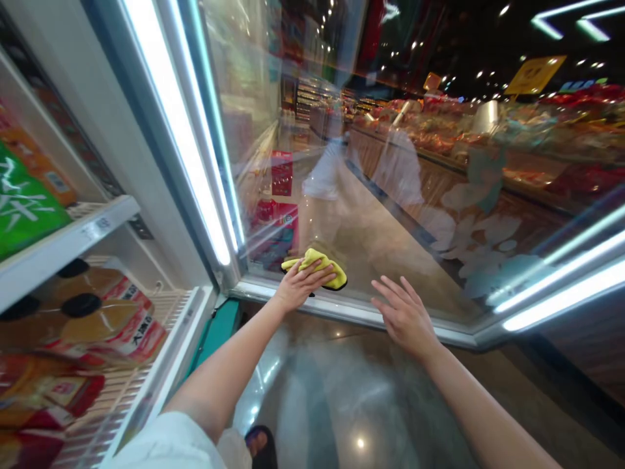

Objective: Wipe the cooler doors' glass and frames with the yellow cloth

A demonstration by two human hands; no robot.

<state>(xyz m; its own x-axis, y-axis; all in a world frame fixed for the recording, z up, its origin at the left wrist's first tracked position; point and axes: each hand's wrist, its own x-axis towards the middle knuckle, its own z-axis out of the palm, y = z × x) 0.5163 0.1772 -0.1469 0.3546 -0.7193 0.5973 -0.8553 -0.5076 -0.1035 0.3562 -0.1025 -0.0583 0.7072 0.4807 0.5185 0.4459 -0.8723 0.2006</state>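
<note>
My left hand point(297, 285) presses a yellow cloth point(336, 279) with a dark edge flat against the glass door point(390, 221), low down near the bottom frame. Its fingers lie over the cloth, which bunches up above them. To the right, my right hand point(404, 318) is spread, holding nothing, close to the door's bottom rail point(351, 309). Whether its fingertips touch the glass I cannot tell. The door stands swung out from a lit cooler, and reflections cover much of the pane.
Cooler shelves point(102, 225) on the left hold bottles of amber liquid point(110, 322) and a green package point(24, 202). Bright light strips point(170, 124) run along the door's edge. Below lies a shiny floor point(312, 391); my foot point(261, 446) shows there. Beyond the glass is a long goods display point(561, 130).
</note>
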